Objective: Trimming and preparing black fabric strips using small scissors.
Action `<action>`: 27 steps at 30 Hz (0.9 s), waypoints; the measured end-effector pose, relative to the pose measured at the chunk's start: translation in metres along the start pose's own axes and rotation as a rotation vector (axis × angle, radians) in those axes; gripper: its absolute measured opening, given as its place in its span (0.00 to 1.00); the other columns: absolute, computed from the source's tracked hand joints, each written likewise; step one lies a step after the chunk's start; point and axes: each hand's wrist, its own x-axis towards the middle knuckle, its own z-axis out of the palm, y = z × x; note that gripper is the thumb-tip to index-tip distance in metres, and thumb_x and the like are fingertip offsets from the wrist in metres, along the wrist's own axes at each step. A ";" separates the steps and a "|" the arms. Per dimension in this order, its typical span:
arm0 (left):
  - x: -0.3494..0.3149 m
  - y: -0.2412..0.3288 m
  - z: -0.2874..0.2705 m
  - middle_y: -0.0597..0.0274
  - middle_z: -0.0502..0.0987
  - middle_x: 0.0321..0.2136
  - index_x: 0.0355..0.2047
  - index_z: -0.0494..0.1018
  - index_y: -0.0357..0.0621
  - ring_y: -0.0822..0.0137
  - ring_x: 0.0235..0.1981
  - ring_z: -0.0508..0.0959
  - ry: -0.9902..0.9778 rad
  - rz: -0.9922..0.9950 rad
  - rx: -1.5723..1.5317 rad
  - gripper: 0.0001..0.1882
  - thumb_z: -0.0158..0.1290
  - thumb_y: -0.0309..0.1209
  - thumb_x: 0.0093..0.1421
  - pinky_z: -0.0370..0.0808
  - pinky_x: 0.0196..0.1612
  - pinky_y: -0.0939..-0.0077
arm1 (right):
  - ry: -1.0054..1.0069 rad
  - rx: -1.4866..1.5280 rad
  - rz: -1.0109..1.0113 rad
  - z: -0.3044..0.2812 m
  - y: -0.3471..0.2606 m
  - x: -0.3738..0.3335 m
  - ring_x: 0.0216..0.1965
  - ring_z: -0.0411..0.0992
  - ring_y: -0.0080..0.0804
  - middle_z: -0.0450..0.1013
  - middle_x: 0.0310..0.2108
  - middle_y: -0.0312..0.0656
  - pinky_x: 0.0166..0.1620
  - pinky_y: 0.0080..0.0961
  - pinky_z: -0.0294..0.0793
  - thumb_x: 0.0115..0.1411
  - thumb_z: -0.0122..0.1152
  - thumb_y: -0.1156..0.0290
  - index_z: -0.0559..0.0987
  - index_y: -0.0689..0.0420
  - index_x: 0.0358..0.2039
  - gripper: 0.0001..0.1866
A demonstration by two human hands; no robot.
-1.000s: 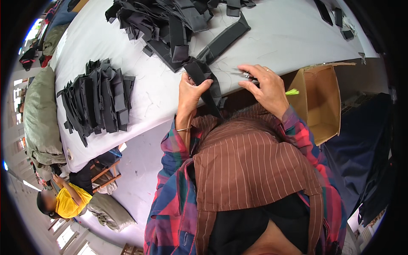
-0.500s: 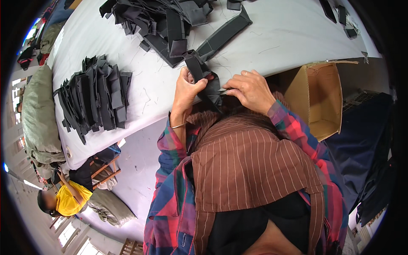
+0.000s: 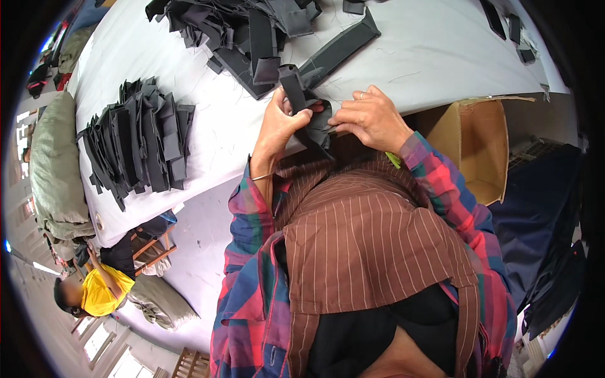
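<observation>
My left hand (image 3: 276,128) is closed around a dark grey folded fabric strip (image 3: 315,133), held just over the table's near edge. The strip's upper end rises past my thumb and its lower end hangs toward my apron. My right hand (image 3: 373,120) is pinched at the strip's right edge, fingertips together. What lies between those fingers is too small to make out. A yellow-green piece (image 3: 394,159) sticks out below my right wrist; the thing it belongs to is hidden. Just beyond my left hand, another dark strip (image 3: 340,51) lies slantwise on the table.
A loose heap of dark strips (image 3: 252,38) lies at the far side of the white table (image 3: 217,120). A row of stacked strips (image 3: 135,142) is at left. An open cardboard box (image 3: 482,148) stands at right. A person in a yellow top (image 3: 107,293) is at the far left.
The fabric strip has turned a little in my left hand. My right hand has shifted slightly up, and a yellow-green piece now shows below its wrist.
</observation>
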 end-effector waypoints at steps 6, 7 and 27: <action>0.000 0.000 0.002 0.53 0.72 0.47 0.54 0.60 0.32 0.63 0.46 0.77 -0.007 -0.024 0.024 0.29 0.51 0.20 0.50 0.70 0.51 0.75 | -0.048 0.065 0.034 -0.004 0.004 0.000 0.28 0.66 0.29 0.72 0.24 0.27 0.34 0.26 0.57 0.51 0.64 0.63 0.80 0.45 0.28 0.04; 0.000 0.000 0.002 0.53 0.72 0.47 0.54 0.60 0.32 0.63 0.46 0.77 -0.006 -0.026 0.024 0.29 0.51 0.20 0.50 0.70 0.51 0.75 | -0.041 0.044 0.020 -0.004 0.005 0.000 0.29 0.66 0.28 0.72 0.24 0.26 0.34 0.26 0.58 0.50 0.64 0.61 0.79 0.45 0.27 0.05; -0.002 0.001 0.004 0.59 0.73 0.45 0.53 0.62 0.33 0.68 0.43 0.76 0.019 -0.022 0.028 0.28 0.50 0.20 0.49 0.70 0.47 0.79 | 0.013 0.128 0.234 0.005 -0.022 0.004 0.31 0.71 0.36 0.74 0.27 0.35 0.35 0.31 0.68 0.51 0.64 0.69 0.77 0.53 0.31 0.07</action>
